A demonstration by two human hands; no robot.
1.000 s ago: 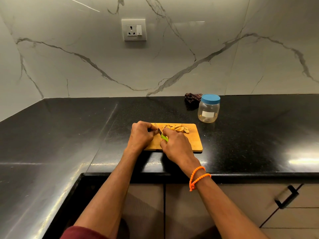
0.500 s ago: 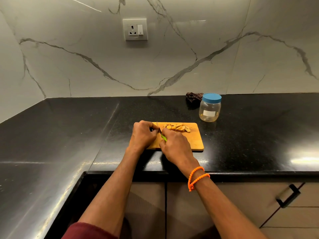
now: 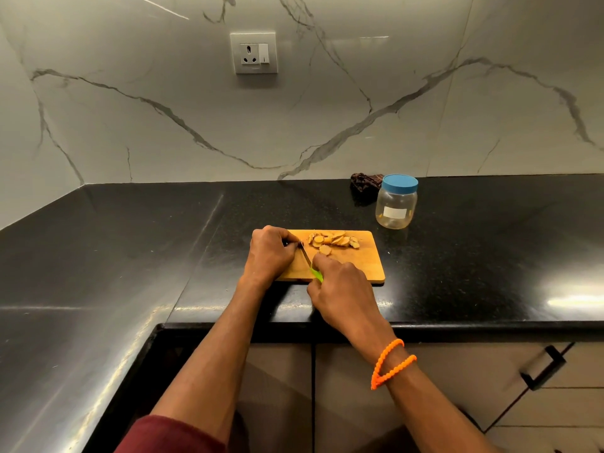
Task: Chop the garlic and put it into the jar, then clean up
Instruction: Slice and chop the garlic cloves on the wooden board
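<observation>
Our left hand (image 3: 269, 253) is curled at the board's left end, apparently pinning a piece for the cut; the piece itself is hidden under the fingers, so we can't tell what it grips. Our right hand (image 3: 340, 289) is wrapped round the knife (image 3: 309, 261) by its green handle, blade angled up-left toward the left hand.

Progress, as we judge it: chopping is well along but not done. A pile of slices (image 3: 333, 240) lies on the board (image 3: 362, 263) along its top edge, one loose slice just below the pile, near the right fingers. Jar (image 3: 396, 202) sits upper right of the board, apart from it, blue lid on, looks empty. So left to do: finish the cut, open the jar, move the slices in, close it, clean up. Dark cloth (image 3: 364, 183) behind the jar by the wall is probably for the wipe-down.

Room: the board's bottom edge sits near the counter (image 3: 490, 256) front edge, so push slices away from us, not toward. Bare counter shows to the right of the board and across the left of the frame. The jar is near enough to reach; watch the blade near the left knuckles.
</observation>
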